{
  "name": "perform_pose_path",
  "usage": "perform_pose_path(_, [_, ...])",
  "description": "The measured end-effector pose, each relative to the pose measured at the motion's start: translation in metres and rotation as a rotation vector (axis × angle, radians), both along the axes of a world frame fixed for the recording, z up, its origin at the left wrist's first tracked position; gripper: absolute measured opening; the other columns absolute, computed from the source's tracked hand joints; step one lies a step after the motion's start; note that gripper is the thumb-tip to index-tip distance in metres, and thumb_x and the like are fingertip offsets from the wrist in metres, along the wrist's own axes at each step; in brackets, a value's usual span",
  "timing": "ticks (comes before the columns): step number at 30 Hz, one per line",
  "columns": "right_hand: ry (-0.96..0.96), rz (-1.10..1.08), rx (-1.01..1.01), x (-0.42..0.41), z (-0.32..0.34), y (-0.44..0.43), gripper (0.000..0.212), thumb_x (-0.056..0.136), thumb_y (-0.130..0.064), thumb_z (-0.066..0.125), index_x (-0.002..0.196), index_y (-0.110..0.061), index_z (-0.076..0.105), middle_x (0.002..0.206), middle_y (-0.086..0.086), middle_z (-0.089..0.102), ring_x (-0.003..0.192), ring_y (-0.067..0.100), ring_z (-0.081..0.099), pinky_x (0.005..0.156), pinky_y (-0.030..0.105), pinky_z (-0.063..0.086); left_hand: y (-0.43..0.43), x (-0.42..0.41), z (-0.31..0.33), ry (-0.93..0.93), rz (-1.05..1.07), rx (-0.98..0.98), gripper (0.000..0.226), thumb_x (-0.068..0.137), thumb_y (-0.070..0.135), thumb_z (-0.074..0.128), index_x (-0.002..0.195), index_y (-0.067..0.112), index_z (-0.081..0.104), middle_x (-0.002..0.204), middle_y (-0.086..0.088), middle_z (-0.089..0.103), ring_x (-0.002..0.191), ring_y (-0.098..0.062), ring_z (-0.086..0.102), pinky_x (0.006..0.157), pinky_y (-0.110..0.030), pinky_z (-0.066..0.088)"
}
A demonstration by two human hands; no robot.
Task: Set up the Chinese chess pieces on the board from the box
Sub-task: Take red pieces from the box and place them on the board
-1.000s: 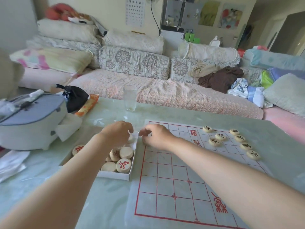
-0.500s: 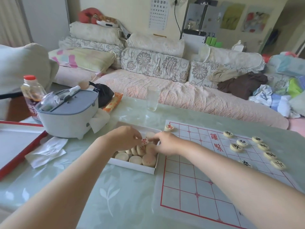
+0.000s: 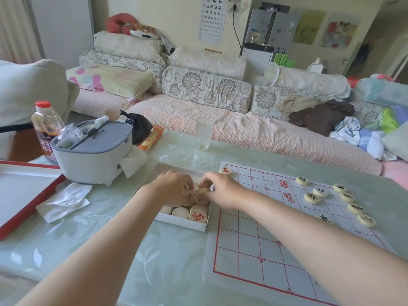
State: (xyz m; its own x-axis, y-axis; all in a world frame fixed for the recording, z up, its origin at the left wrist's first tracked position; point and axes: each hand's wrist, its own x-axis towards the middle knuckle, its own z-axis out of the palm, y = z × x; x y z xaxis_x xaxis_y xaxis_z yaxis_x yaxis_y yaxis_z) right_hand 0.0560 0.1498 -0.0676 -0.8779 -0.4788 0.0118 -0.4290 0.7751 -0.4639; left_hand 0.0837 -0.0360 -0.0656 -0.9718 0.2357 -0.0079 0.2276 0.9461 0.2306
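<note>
A white box (image 3: 183,223) of round wooden chess pieces lies left of the paper board (image 3: 276,246) with red grid lines. My left hand (image 3: 174,188) is inside the box, fingers curled around a red-marked piece (image 3: 189,196). My right hand (image 3: 220,187) reaches into the box from the right and pinches another piece (image 3: 203,192). More pieces fill the box, one red-marked piece (image 3: 198,215) face up at its near corner. On the board, one red piece (image 3: 225,170) sits at the far left corner and several black-marked pieces (image 3: 320,192) stand along the right side.
A grey lidded container (image 3: 92,151) with tissue stands at left beside a red-capped bottle (image 3: 45,127). A glass (image 3: 204,133) stands near the table's far edge. A red-edged tray (image 3: 24,193) and crumpled paper (image 3: 64,200) lie at left. A sofa runs behind.
My right hand has left the board's far left corner, where a red piece now sits, and moved into the box. The camera has turned left.
</note>
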Motion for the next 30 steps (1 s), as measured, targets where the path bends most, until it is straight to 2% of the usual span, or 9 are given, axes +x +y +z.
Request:
perform_pose_path(2, [0.057,-0.009,-0.034,0.001,-0.002,0.000,0.015,0.089,-0.022,0.069,0.097,-0.028,0.058,0.106,-0.005,0.059,0.073,-0.003,0.047,0.064,0.014,0.034,0.000,0.001,0.000,-0.002,0.001,0.026,0.039,0.083,0.041,0.062,0.121,0.035,0.055,0.115,0.011,0.059,0.116,-0.017,0.041,0.087,-0.029,0.032])
perform_pose_path(4, [0.054,0.016,0.013,0.001,-0.007,0.001,0.020,0.085,-0.020,0.072,0.092,-0.031,0.057,0.109,-0.004,0.056,0.080,0.004,0.048,0.071,0.019,0.036,-0.001,0.002,-0.001,-0.031,0.018,0.065,0.039,0.083,0.039,0.062,0.121,0.036,0.055,0.114,0.010,0.059,0.117,-0.018,0.039,0.089,-0.030,0.034])
perform_pose_path(8, [-0.039,0.003,0.019,0.004,-0.008,0.004,0.022,0.078,-0.035,0.080,0.089,-0.036,0.060,0.102,-0.014,0.054,0.080,-0.004,0.049,0.066,0.011,0.034,-0.001,0.001,-0.001,-0.048,0.043,0.111,0.038,0.085,0.029,0.056,0.123,0.034,0.060,0.118,0.004,0.057,0.121,-0.021,0.038,0.091,-0.031,0.041])
perform_pose_path(13, [-0.058,-0.040,0.009,0.005,-0.010,0.001,0.028,0.079,-0.038,0.079,0.100,-0.032,0.062,0.091,-0.022,0.054,0.079,-0.002,0.052,0.063,0.012,0.036,0.000,-0.003,-0.002,-0.065,0.087,0.181,0.032,0.081,0.022,0.051,0.106,0.030,0.070,0.104,0.001,0.061,0.106,-0.022,0.049,0.082,-0.033,0.051])
perform_pose_path(17, [-0.057,-0.092,-0.062,0.005,-0.015,-0.003,0.041,0.077,-0.036,0.080,0.111,-0.038,0.059,0.109,-0.017,0.059,0.091,0.007,0.055,0.070,0.016,0.038,0.003,-0.004,-0.002,-0.033,0.134,0.210,0.029,0.085,0.019,0.049,0.102,0.025,0.071,0.102,-0.001,0.067,0.095,-0.022,0.059,0.083,-0.037,0.055])
perform_pose_path(21, [-0.056,-0.137,-0.168,0.007,-0.012,0.004,0.052,0.081,-0.029,0.078,0.129,-0.030,0.058,0.123,-0.013,0.059,0.099,0.006,0.054,0.080,0.016,0.038,0.010,-0.003,0.010,0.035,0.157,0.278,0.026,0.090,0.018,0.048,0.103,0.015,0.071,0.097,-0.006,0.070,0.084,-0.023,0.063,0.073,-0.033,0.054])
perform_pose_path(24, [-0.010,-0.170,-0.217,0.014,-0.001,0.021,0.042,0.081,-0.032,0.078,0.119,-0.028,0.060,0.115,-0.011,0.061,0.095,0.006,0.057,0.071,0.012,0.039,0.022,-0.003,0.023,0.030,0.155,0.285,0.026,0.091,0.017,0.050,0.107,0.014,0.069,0.100,-0.005,0.069,0.077,-0.020,0.058,0.070,-0.031,0.051])
perform_pose_path(27, [0.012,-0.207,-0.212,0.022,0.011,0.051,0.030,0.081,-0.036,0.078,0.104,-0.028,0.060,0.113,-0.014,0.060,0.076,-0.002,0.051,0.062,0.014,0.036,0.044,-0.004,0.034,-0.001,0.136,0.361,0.030,0.091,0.020,0.051,0.120,0.019,0.060,0.107,-0.004,0.067,0.075,-0.018,0.058,0.066,-0.028,0.049])
perform_pose_path(30, [0.010,-0.260,-0.189,0.032,0.020,0.090,0.024,0.081,-0.038,0.078,0.096,-0.030,0.060,0.110,-0.019,0.057,0.073,-0.006,0.047,0.060,0.015,0.033,0.076,0.000,0.040,-0.060,0.078,0.411,0.027,0.091,0.022,0.053,0.117,0.028,0.056,0.101,-0.003,0.066,0.065,-0.017,0.057,0.056,-0.028,0.048])
